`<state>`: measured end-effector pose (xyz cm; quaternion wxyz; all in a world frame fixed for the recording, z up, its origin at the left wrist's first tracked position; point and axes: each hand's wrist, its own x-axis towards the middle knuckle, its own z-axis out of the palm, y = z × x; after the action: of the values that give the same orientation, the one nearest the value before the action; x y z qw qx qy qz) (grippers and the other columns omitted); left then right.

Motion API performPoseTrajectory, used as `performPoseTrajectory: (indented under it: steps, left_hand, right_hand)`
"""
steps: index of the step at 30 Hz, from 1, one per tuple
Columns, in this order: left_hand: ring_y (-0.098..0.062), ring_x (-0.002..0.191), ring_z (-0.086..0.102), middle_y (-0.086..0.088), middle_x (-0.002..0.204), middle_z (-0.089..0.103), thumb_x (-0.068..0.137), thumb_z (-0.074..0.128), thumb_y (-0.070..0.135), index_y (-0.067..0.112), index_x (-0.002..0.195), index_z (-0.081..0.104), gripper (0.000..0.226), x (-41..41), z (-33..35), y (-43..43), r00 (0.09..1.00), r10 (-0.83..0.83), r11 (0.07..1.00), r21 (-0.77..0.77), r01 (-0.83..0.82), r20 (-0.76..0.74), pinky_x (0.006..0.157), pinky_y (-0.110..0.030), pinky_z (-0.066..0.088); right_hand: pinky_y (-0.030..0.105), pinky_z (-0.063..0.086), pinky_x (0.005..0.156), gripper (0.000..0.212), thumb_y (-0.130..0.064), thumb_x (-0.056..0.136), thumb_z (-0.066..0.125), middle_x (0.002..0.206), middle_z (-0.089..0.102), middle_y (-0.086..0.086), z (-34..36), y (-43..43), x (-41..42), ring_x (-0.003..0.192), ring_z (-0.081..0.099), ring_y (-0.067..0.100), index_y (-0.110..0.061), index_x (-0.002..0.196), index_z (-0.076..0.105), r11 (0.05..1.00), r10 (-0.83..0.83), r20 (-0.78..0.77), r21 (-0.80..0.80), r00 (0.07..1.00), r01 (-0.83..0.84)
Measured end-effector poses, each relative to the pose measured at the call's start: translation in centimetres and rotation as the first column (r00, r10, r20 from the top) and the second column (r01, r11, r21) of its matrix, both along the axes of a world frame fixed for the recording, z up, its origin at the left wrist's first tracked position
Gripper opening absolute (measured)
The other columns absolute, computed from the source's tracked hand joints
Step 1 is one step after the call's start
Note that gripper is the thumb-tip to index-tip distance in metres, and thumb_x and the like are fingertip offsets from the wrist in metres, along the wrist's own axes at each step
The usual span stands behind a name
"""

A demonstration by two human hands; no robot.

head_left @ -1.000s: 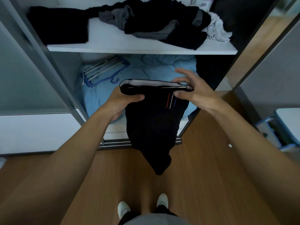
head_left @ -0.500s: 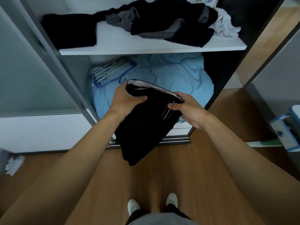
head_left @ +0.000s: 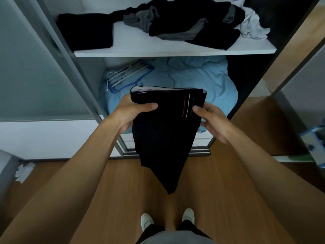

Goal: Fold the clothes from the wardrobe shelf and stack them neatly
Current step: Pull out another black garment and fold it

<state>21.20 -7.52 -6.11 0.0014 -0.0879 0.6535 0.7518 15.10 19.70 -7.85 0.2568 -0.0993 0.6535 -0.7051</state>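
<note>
I hold black shorts with thin red, white and blue stripes in front of the open wardrobe, waistband up, the rest hanging toward the floor. My left hand grips the waistband's left end, thumb on top. My right hand holds the right side by the stripes. On the white shelf above lie a folded black garment at the left and a loose pile of black and grey clothes with a white garment at the right.
Below the shelf a light blue quilt fills the compartment, with blue and white hangers on it. A sliding door frame stands at the left. Wooden floor lies below, with crumpled white paper at the left and a blue-white object at the right.
The shorts have been raised and levelled, waistband now horizontal. My right hand has shifted lower along the right side. The view has tilted slightly, bringing the shelf lower in frame.
</note>
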Motion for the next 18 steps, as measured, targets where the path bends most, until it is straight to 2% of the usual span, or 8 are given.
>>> performPoseTrajectory:
  steps: [3,7,9,12,13,15,16,18]
  left_hand:
    - [-0.022,0.100,0.073,-0.007,0.104,0.077,0.065,0.088,0.003,0.019,0.103,0.076,0.043,-0.2,0.7,0.4,1.000,0.026,1.000,-0.004,-0.026,0.002,0.081,-0.026,0.057]
    - [-0.020,0.096,0.074,-0.004,0.099,0.078,0.068,0.086,0.000,0.014,0.104,0.073,0.041,-0.1,0.9,1.5,0.998,0.067,0.994,-0.080,-0.068,-0.018,0.080,-0.026,0.058]
    - [-0.017,0.094,0.074,-0.002,0.098,0.078,0.068,0.087,0.001,0.015,0.103,0.073,0.040,-0.1,0.8,1.9,0.996,0.084,0.989,-0.118,-0.088,-0.044,0.079,-0.024,0.057]
    - [-0.019,0.099,0.073,-0.004,0.104,0.077,0.065,0.090,0.014,0.014,0.111,0.071,0.050,-0.1,0.6,1.4,0.994,0.088,0.992,-0.080,-0.094,-0.070,0.081,-0.026,0.057]
    - [-0.020,0.100,0.073,-0.005,0.107,0.076,0.064,0.091,0.020,0.014,0.115,0.069,0.056,0.0,0.4,0.9,0.995,0.083,0.996,-0.025,-0.084,-0.056,0.080,-0.026,0.057]
    - [-0.020,0.099,0.073,-0.005,0.106,0.076,0.062,0.090,0.030,0.015,0.114,0.068,0.059,0.6,-0.5,0.1,0.999,0.038,0.996,0.079,-0.037,-0.008,0.078,-0.024,0.057]
    - [-0.018,0.099,0.073,-0.004,0.105,0.076,0.060,0.091,0.033,0.016,0.114,0.068,0.061,1.1,-1.2,-0.1,1.000,0.003,0.996,0.085,-0.005,0.028,0.078,-0.023,0.057]
    - [-0.017,0.101,0.072,-0.002,0.107,0.076,0.054,0.093,0.040,0.017,0.115,0.067,0.071,1.9,-2.7,0.0,0.991,-0.055,0.998,-0.003,0.056,0.119,0.084,-0.025,0.056]
  right_hand:
    - [0.013,0.051,0.077,0.025,-0.026,0.096,0.062,0.105,0.076,-0.001,-1.2,-0.1,1.2,0.095,0.071,0.006,-0.011,0.116,0.068,0.969,0.044,-0.080,0.245,0.996,-0.024]
    - [0.006,0.044,0.058,0.024,-0.030,0.101,0.054,0.075,0.072,-0.013,-0.7,-0.9,1.6,0.068,0.066,-0.006,-0.013,0.097,0.069,0.952,-0.008,-0.204,0.297,0.979,0.070]
    - [0.010,0.047,0.062,0.033,-0.030,0.104,0.049,0.079,0.071,-0.001,-0.3,-1.1,1.7,0.070,0.067,0.002,-0.006,0.095,0.069,0.951,-0.020,-0.219,0.297,0.976,0.086]
    - [0.026,0.052,0.082,0.039,-0.027,0.104,0.049,0.101,0.069,0.023,0.6,-1.2,1.6,0.089,0.069,0.024,0.008,0.109,0.065,0.970,-0.064,-0.195,0.216,0.979,0.107]
    - [0.031,0.053,0.088,0.037,-0.026,0.104,0.050,0.106,0.069,0.025,1.0,-1.2,1.5,0.095,0.068,0.029,0.007,0.114,0.065,0.978,-0.081,-0.175,0.176,0.981,0.112]
    - [0.033,0.053,0.089,0.033,-0.024,0.103,0.051,0.104,0.070,0.020,1.9,-1.4,1.4,0.096,0.068,0.031,0.004,0.116,0.066,0.988,-0.099,-0.134,0.101,0.986,0.113]
    - [0.032,0.054,0.088,0.031,-0.023,0.103,0.052,0.101,0.071,0.015,2.2,-1.5,1.5,0.094,0.068,0.028,0.002,0.115,0.067,0.991,-0.102,-0.115,0.078,0.988,0.112]
    - [0.033,0.054,0.091,0.029,-0.022,0.102,0.053,0.101,0.072,0.011,2.4,-1.6,1.5,0.095,0.069,0.026,-0.001,0.115,0.067,0.993,-0.082,-0.090,0.073,0.993,0.089]
